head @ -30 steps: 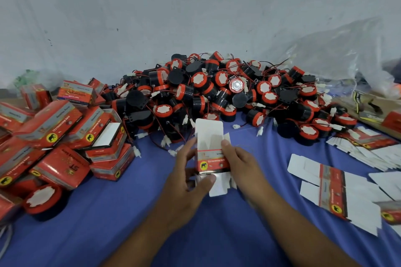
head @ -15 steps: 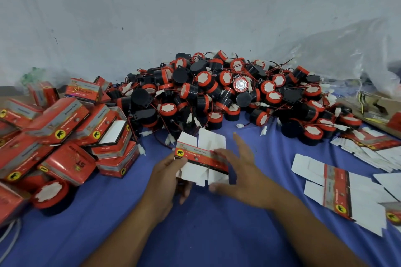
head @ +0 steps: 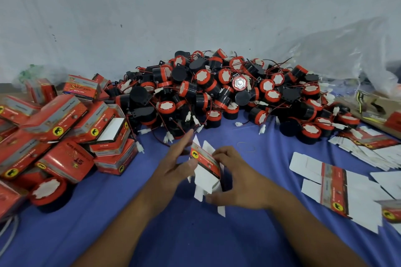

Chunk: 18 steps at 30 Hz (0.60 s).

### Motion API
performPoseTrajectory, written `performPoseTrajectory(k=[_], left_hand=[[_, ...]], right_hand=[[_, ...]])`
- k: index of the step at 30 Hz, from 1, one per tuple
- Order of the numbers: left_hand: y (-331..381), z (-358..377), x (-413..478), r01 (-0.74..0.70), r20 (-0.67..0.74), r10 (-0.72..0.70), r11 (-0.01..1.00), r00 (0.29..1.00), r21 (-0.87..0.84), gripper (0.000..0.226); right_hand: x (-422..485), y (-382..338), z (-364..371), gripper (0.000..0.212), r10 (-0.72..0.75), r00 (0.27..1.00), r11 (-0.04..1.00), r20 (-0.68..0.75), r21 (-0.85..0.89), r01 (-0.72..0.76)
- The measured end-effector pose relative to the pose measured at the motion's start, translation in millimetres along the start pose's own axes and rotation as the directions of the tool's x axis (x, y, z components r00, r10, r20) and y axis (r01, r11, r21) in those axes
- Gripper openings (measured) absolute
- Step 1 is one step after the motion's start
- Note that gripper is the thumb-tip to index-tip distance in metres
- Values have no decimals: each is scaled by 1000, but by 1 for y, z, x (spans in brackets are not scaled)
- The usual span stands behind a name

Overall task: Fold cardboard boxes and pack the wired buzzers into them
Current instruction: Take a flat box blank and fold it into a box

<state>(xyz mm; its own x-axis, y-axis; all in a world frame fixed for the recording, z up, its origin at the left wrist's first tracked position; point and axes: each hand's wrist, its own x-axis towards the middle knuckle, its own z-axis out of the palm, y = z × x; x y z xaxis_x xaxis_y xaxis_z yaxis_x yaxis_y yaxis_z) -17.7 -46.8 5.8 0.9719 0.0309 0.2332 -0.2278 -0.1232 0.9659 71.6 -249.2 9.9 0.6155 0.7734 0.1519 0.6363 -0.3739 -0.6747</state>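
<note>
— Boxes (head: 60, 128) heaped on the left, the red ones: anything in them?
— Mostly closed, so I cannot tell. One open box (head: 110, 134) shows its white flap, but its contents are hidden too.
— And the one in the hands?
— In the head view the cardboard box (head: 206, 165) is mid-counter (head: 195, 234), tilted, white flaps splayed. The right hand (head: 236, 182) curls round its right side. The left hand (head: 175, 167) lies against its left side, fingers straight.
— Buzzers?
— The wired buzzers (head: 227, 93) are piled by the wall behind. A loose buzzer (head: 47, 191) sits beside the heap of boxes, and flat blanks (head: 334, 188) lie to the right.
</note>
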Motion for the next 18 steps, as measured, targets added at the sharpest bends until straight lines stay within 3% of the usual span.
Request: performPoseTrajectory(k=[4,7,10,12,18], left_hand=[[1,-1,-3,7,92,-12,998,996,55,79],[3,0,-4,34,136,-48,994,989,104,87],[1,8,-6,66,120,-87,984,989,163,76],[1,11,-6,79,85,-88,991,992,108,65],[6,7,-6,164,44,-165,986,985,21,57]], right_hand=[[2,1,-2,45,56,998,960,29,274,-62],[5,8,-5,32,138,985,922,-107,377,-89],[7,7,-3,22,240,958,849,-158,513,-128],[9,3,4,15,263,949,827,-177,549,-127],[13,-9,19,27,299,935,726,-190,681,-93]])
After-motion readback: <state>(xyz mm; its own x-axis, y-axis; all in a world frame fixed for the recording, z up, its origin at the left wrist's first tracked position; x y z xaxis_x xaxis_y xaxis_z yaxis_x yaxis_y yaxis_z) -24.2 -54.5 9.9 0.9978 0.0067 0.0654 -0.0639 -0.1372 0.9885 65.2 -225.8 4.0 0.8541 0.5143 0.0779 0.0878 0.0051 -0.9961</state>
